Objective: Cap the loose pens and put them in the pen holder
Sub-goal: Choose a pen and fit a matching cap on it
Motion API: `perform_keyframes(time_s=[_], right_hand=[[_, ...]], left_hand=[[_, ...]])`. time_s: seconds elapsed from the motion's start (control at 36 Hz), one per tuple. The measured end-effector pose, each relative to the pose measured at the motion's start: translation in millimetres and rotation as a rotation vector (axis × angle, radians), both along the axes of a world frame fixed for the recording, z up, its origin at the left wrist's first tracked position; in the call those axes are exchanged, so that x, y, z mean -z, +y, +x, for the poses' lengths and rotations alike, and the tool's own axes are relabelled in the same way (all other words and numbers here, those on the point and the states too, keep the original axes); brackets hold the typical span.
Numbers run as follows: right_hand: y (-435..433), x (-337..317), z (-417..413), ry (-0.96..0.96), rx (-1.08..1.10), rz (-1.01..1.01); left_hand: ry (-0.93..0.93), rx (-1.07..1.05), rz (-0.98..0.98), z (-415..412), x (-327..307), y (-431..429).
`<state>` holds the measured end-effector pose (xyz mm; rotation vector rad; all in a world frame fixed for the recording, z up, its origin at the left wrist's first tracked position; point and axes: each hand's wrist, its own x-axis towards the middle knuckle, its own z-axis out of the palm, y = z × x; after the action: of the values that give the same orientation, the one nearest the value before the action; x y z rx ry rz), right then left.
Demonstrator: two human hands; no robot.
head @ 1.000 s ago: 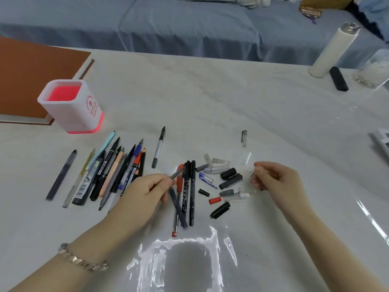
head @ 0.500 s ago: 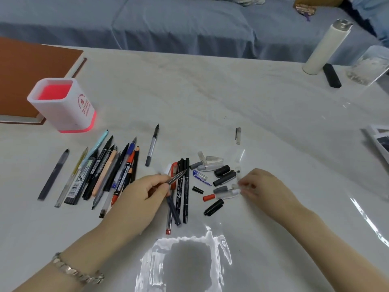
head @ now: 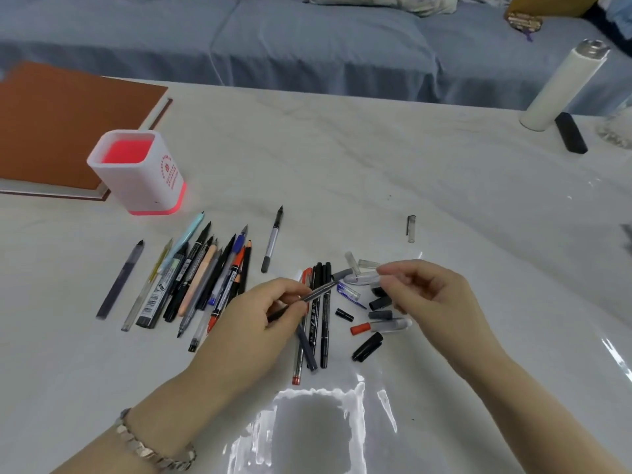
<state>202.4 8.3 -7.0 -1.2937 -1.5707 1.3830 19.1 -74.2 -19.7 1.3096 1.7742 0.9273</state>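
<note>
Grey slim plastic pen (head: 319,289), uncapped, is gripped in the left hand (head: 270,313) with its tip aimed toward the right hand (head: 431,295). Since half a second ago the right hand has been lifted off the heap of loose black, grey and clear caps (head: 379,304). Its fingertips are drawn together, but whether a clear cap is pinched cannot be told. Capping is judged imminent. No pen is seen in the white, pink-based square pen holder (head: 143,186), standing well apart on the white marbled table (head: 376,165). A fanned row of uncapped pens (head: 205,278) lies between. The black marker pens (head: 325,319) under the left hand may be disturbed.
</note>
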Motion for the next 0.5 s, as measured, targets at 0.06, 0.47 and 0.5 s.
perform_keyframes(time_s=[0.06, 0.47, 0.5], right_hand=[[-3, -5, -7, 0.096, 0.025, -0.092], [-12, 1, -24, 0.189, -0.006, -0.278], [-13, 2, -25, 0.183, -0.011, -0.284]], left_hand=[[-0.006, -0.002, 0.009, 0, -2, -1], [0.024, 0.021, 0.099, -2, -11, -9], [0.041, 0.029, 0.108, -2, -11, -9]])
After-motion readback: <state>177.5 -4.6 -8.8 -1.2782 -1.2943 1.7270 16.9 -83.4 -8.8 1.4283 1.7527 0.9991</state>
